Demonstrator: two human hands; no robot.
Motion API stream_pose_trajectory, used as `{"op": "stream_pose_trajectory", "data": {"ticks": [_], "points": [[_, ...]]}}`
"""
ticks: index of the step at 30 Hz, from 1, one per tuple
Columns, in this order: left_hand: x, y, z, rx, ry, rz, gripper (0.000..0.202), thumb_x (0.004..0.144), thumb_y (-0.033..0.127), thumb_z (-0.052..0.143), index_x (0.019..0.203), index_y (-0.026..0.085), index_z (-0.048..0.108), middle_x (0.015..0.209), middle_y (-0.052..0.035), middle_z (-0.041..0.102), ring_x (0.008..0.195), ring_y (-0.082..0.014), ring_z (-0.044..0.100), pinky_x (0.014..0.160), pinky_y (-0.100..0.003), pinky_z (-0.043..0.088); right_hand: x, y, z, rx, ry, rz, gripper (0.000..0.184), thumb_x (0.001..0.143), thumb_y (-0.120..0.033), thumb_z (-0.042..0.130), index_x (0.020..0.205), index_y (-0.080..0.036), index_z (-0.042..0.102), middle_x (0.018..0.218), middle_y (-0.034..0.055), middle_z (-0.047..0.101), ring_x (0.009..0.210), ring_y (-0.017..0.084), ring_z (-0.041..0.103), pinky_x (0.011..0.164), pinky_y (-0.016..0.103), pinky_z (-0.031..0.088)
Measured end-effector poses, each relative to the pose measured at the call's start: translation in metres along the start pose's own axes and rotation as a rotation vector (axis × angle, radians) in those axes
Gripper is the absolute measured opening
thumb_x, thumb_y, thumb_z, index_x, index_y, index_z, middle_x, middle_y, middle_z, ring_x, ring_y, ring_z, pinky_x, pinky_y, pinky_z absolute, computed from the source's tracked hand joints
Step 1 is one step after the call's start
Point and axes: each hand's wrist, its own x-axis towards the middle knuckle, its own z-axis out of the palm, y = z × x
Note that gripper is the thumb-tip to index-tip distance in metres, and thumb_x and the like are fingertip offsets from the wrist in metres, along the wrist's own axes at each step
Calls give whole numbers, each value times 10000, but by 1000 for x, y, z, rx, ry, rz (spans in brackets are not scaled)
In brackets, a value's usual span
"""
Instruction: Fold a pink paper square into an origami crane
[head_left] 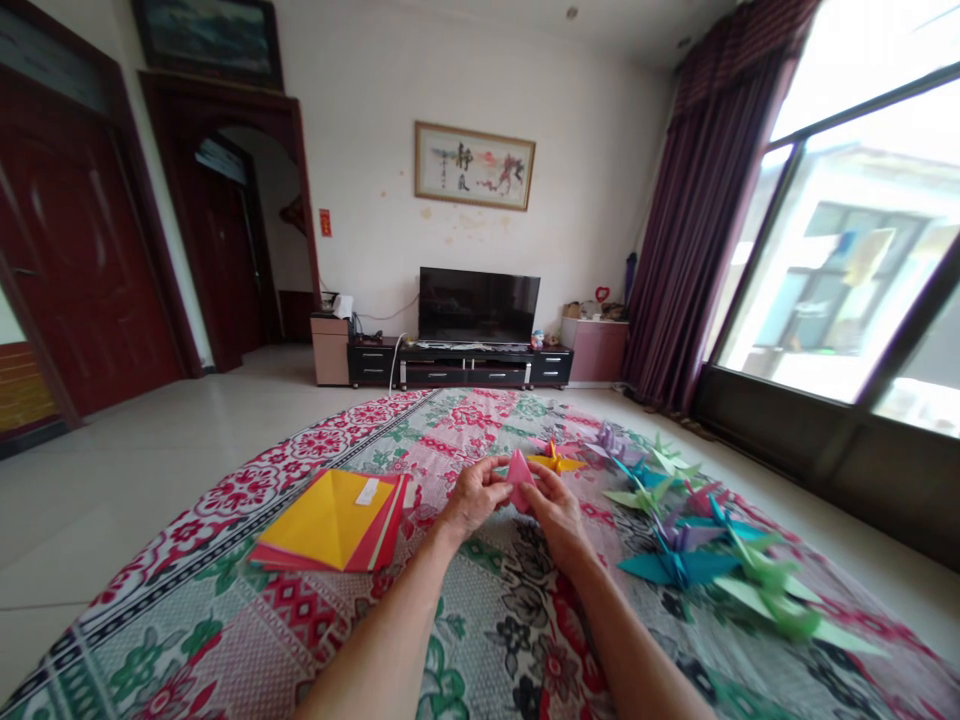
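Observation:
My left hand (474, 494) and my right hand (553, 510) meet over a flowered cloth (315, 610) and both pinch a small folded pink paper (519, 474) held upright between their fingertips. A stack of coloured paper sheets (334, 522), yellow on top, lies to the left of my left hand. Just behind the pink paper sits a yellow-orange folded paper crane (555, 461). To the right of my right hand several finished paper cranes (690, 545) in blue, green, purple and pink lie in a loose row.
The cloth covers a pale tiled floor (150, 460). A television (478, 306) on a low dark cabinet stands against the far wall. Dark red doors (82, 260) are at the left. A large window (847, 270) with purple curtains runs along the right.

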Motion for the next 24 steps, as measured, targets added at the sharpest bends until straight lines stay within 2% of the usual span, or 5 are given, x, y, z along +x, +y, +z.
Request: {"op": "stream_pose_trajectory", "data": {"ticks": [4, 8, 16, 21, 24], "points": [[-3, 4, -5, 17, -4, -66, 400, 642, 275, 615, 1004, 106, 591, 578, 30, 536, 458, -62, 450, 462, -184, 345, -2, -1, 1, -17, -63, 25, 467, 618, -412, 685, 1009, -189, 562, 744, 11, 670, 614, 147, 598, 558, 243, 451], [-4, 5, -7, 112, 52, -40, 308, 660, 365, 608, 816, 106, 658, 580, 9, 555, 472, -64, 428, 467, -189, 335, -6, -5, 4, -61, -117, 51, 433, 610, -412, 689, 969, -189, 598, 733, 5, 672, 626, 152, 599, 562, 237, 445], [-3, 3, -11, 194, 72, 14, 281, 667, 385, 596, 650, 110, 649, 487, 37, 468, 454, -55, 350, 450, -184, 282, -9, -12, 4, -256, -55, 41, 369, 652, -456, 633, 876, -166, 677, 697, 1, 648, 566, 117, 521, 521, 220, 397], [0, 1, -13, 148, 121, 52, 284, 649, 353, 610, 777, 107, 669, 569, 17, 551, 501, -67, 420, 494, -183, 339, -10, -14, 6, -367, -113, 27, 383, 652, -461, 621, 871, -156, 694, 713, 13, 655, 583, 124, 522, 539, 232, 397], [4, -6, -14, 182, 130, 34, 289, 668, 351, 577, 789, 110, 681, 555, 15, 557, 494, -75, 433, 488, -187, 340, -10, -15, 7, -375, -83, 20, 382, 645, -461, 618, 867, -159, 688, 723, 14, 657, 570, 118, 518, 530, 231, 400]]}}
